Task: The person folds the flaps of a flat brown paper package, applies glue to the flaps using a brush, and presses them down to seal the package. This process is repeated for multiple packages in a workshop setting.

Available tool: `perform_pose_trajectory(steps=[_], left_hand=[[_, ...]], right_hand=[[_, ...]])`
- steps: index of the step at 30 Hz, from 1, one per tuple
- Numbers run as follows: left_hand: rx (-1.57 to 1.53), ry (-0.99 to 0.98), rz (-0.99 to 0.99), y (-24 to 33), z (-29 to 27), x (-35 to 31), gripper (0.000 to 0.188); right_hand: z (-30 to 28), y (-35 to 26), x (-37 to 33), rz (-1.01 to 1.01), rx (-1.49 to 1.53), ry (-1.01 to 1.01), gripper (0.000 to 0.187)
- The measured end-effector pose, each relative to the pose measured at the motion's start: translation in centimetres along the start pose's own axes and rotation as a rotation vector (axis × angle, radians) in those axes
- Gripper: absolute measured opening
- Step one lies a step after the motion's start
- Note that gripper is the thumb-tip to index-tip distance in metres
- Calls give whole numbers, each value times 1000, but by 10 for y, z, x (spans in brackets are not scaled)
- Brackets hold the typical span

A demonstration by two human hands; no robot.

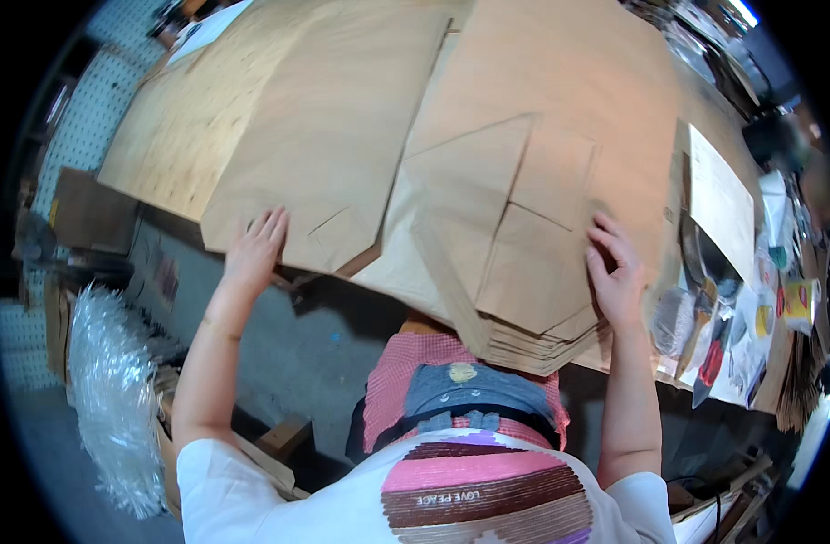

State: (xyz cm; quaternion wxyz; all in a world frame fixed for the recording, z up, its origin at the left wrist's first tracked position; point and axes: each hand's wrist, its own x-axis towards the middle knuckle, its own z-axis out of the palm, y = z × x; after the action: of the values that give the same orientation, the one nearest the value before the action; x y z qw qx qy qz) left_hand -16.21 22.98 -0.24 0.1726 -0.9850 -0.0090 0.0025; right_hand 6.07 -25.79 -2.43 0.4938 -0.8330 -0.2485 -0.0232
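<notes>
Two flat stacks of large brown paper bags lie side by side on the table. My left hand (258, 247) rests with its fingers stretched out on the near left corner of the left stack (342, 118). The right stack (560, 63) is thicker at its near end, where several folded bag bottoms (546, 263) fan out over the table's front edge. Beside the right edge of those folded bottoms is my right hand (616, 272), its fingers slightly bent and thumb apart, touching the paper. Neither hand grips anything.
Bare plywood tabletop (179, 136) shows at the left. At the right lie a white sheet (723, 199), red-handled scissors (711, 363), a roll of clear tape (673, 322) and other small tools. A bundle of clear plastic (116, 399) stands at the lower left.
</notes>
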Motion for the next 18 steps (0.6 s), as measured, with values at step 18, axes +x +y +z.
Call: perform_pose_trajectory(steps=[18], left_hand=[[-649, -225, 79, 197, -126, 210, 44]], right_hand=[[-76, -7, 51, 292, -503, -378, 41]])
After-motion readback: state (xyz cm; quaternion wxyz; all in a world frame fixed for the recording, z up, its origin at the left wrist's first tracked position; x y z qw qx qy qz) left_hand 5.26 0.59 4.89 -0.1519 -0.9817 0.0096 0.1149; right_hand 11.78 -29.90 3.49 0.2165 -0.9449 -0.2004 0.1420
